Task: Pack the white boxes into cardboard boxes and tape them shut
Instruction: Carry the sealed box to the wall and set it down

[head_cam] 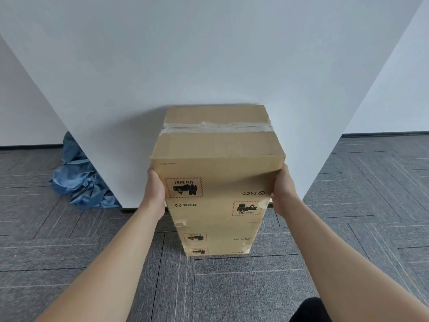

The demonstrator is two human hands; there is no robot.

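Cardboard box (218, 145), brown and oblong, sits on top of a stack of matching brown cartons (216, 231), and the stack stands on the grey carpet-tile floor (69, 263) right up against a white wall panel (209, 54). A strip of clear packing tape (217, 128) runs across its closed top from side to side, wrinkled near the middle. On the front face there's a red-bordered UN 3481 label and a PICO mark, both printed upside down. The carton just beneath carries the same prints the right way up.

Both bare arms reach in from the bottom corners. The left hand (154, 189) is pressed flat on the left side of the top box near its front edge. Its fingers run forward along the cardboard, close together. The right hand (282, 188) mirrors it on the right side, palm against the wall of the box and fingers lying along it. Neither hand curls round an edge, and the fingertips are out of sight behind the box corners. So the box is squeezed between two flat palms.

Off to the left, a crumpled blue cloth (79, 182) lies heaped on the carpet at the foot of the wall panel, well apart from the stack.
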